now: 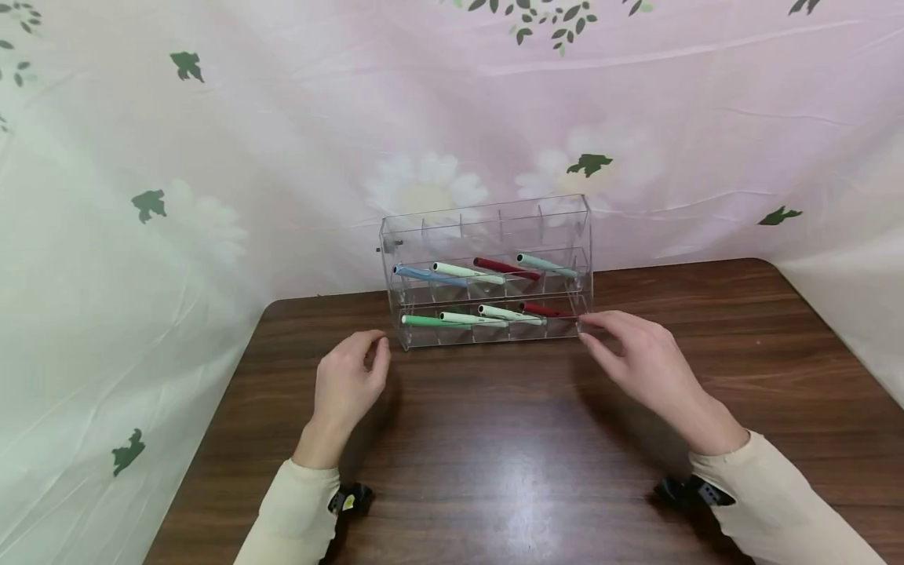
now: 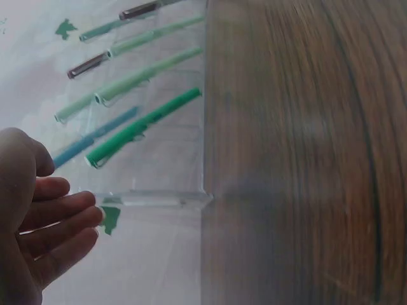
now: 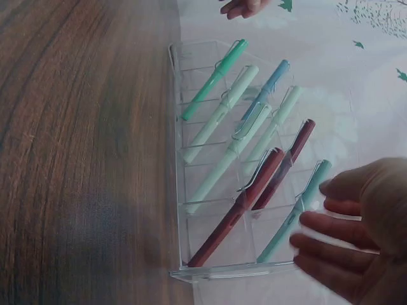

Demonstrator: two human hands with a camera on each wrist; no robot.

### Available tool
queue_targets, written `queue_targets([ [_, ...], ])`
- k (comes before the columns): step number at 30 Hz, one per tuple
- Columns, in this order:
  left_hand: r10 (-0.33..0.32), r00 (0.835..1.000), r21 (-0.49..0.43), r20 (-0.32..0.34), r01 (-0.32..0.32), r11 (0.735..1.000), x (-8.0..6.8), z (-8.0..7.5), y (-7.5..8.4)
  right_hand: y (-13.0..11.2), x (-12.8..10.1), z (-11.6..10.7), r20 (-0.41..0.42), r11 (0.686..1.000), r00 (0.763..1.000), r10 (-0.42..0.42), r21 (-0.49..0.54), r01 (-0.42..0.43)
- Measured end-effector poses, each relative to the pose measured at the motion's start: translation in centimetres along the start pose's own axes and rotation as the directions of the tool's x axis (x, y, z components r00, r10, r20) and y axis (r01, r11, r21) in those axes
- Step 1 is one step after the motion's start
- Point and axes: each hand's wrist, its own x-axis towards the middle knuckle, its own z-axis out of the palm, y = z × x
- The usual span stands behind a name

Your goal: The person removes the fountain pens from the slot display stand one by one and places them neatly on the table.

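A clear acrylic pen rack (image 1: 455,340) stands at the back of the table with two rows of slanted pens. Its upper row has a blue pen (image 1: 427,274), a pale green pen (image 1: 466,273), a dark red pen (image 1: 504,268) and a teal pen (image 1: 547,265). Below lie a bright green pen (image 3: 215,81), two pale green pens and another dark red pen (image 3: 236,210). My left hand (image 1: 348,377), fingers loosely bent, is just off the rack's left end and holds nothing. At the right end, my right hand (image 1: 646,361) has its relaxed fingertips close to the rack's side, no pen in them.
The dark wooden table (image 1: 480,439) spreads in front of the rack. A pale floral cloth (image 1: 318,157) hangs behind the table and along its sides. Small black devices (image 1: 351,498) sit at both wrists, under cream sleeves (image 1: 293,502).
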Motion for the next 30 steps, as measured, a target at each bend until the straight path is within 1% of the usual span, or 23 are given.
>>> queue_targets([
  [5, -0.055, 0.998, -0.079, 0.005, 0.055, 0.995, 0.2, 0.3, -0.9, 0.5, 0.3, 0.4, 0.013, 0.995, 0.999, -0.037, 0.093, 0.036],
  [9, -0.082, 0.997, -0.142, 0.009, 0.083, 0.986, 0.3, 0.4, -1.5, 0.7, 0.4, 0.7, 0.016, 0.992, 0.999, -0.044, 0.12, 0.042],
  [14, -0.096, 0.995, -0.214, 0.009, 0.096, 0.972, 0.7, 1.0, -2.3, 1.0, 0.7, 0.9, 0.013, 0.99, 1.0, 0.007, 0.139, -0.009],
  [17, -0.128, 0.992, -0.269, 0.022, 0.129, 0.954, 0.9, 1.3, -2.7, 1.1, 1.0, 1.1, 0.026, 0.987, 0.999, 0.041, 0.155, -0.045],
  [20, -0.187, 0.981, -0.319, 0.057, 0.195, 0.927, 1.2, 1.6, -3.0, 1.2, 1.5, 1.5, 0.052, 0.984, 0.997, 0.056, 0.166, -0.064],
  [24, -0.264, 0.958, -0.353, 0.109, 0.285, 0.891, 1.8, 1.8, -3.1, 1.3, 2.1, 2.1, 0.074, 0.98, 0.995, 0.066, 0.183, -0.078],
  [30, -0.324, 0.93, -0.386, 0.171, 0.366, 0.847, 2.6, 2.2, -3.1, 1.7, 2.7, 2.9, 0.105, 0.977, 0.99, 0.092, 0.183, -0.11],
])
